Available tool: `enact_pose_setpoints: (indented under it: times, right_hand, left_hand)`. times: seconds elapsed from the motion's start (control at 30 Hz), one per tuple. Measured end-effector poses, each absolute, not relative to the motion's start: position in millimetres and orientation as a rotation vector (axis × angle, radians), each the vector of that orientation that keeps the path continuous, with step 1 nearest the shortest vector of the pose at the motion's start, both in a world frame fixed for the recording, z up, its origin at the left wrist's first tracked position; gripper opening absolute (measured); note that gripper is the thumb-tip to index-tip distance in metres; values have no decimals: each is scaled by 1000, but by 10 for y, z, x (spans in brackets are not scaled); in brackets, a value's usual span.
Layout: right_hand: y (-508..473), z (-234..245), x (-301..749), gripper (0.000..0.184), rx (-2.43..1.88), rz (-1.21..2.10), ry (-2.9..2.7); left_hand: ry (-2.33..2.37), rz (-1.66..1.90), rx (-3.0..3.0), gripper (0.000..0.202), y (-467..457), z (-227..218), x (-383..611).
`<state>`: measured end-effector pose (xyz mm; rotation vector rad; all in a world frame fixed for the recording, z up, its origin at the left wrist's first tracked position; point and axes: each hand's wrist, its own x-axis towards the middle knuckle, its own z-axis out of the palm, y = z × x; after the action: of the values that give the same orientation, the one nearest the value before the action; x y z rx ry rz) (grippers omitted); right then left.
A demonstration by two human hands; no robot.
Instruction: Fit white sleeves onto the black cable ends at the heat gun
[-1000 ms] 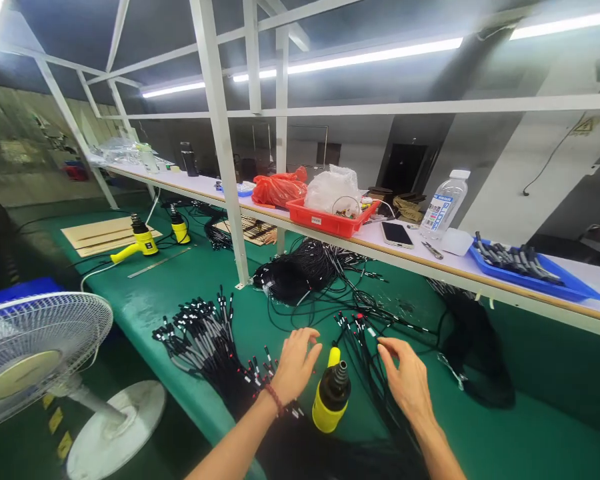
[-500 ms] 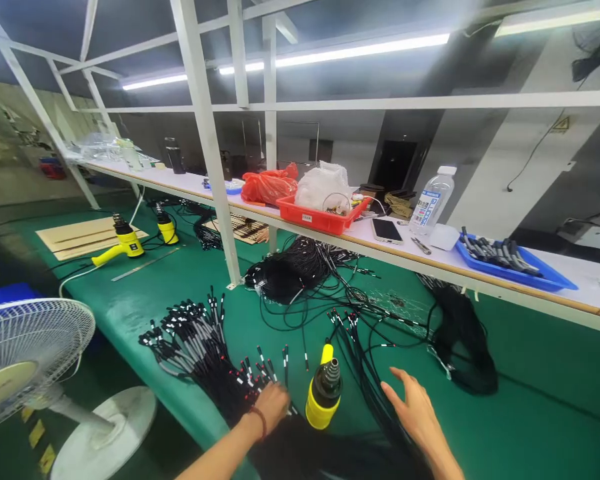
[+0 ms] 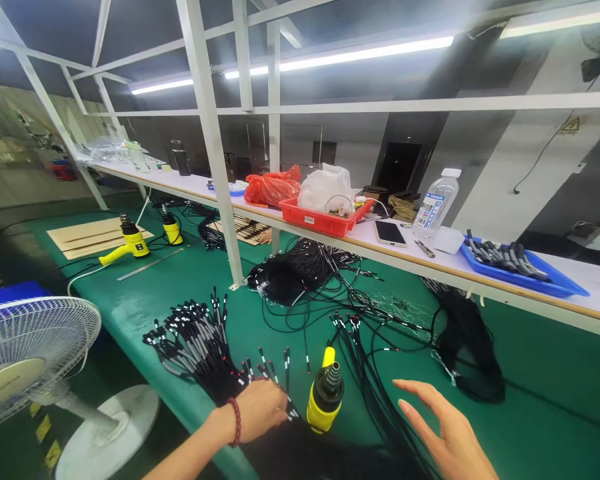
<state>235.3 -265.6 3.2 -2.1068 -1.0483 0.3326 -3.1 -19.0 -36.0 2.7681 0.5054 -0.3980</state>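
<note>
My left hand (image 3: 260, 410), a red bead bracelet on its wrist, is closed on the ends of a few black cables (image 3: 275, 373) at the near edge of the green bench (image 3: 195, 280). To their left lies a larger fan of black cables (image 3: 195, 337) with grey and white sleeves. A yellow and black heat gun (image 3: 325, 393) stands nozzle up just right of that hand. My right hand (image 3: 447, 430) hovers open, palm turned left, over a bundle of black cables (image 3: 370, 373) right of the gun.
A white fan (image 3: 25, 360) stands at the left off the bench. Two more heat guns (image 3: 130, 243) lie at the far left. A coil of black cable (image 3: 295, 270) sits under the shelf, which holds a red tray (image 3: 325, 220), phone (image 3: 389, 232), water bottle (image 3: 435, 203) and blue tray (image 3: 525, 270).
My left hand drew back from the heat gun toward the bench edge and closed on cable ends. My right hand pulled back to the right and turned its palm sideways.
</note>
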Motion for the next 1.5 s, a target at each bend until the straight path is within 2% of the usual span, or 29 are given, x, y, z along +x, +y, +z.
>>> enact_pose_setpoints:
  times: [0.17,0.3,0.4,0.57,0.97,1.5]
  right_hand:
    - [-2458,346,1938,27,-1938,581,-1397]
    - [-2333,354,1728,27,-1845,626,-1474]
    - [-2276,353,1731,18,-1798,690,-1453]
    - [-2220,428,1869,33,-1832,681,-1328]
    - [-2000,407,1945,32,-1802,603,-1176]
    - [-1780,316,1991,29,-1855,494,-1156]
  left_hand:
    - [346,-122,2782,24,-615,427,172]
    - [359,57,2714,32,-849,696,307]
    - [341,122,2646,32,-889,706,316]
    - [392,136,2563,28,-786,689,258]
    - [536,268,2419,39,-600,574,389]
    - [691,413,2236,28,-478,293,517]
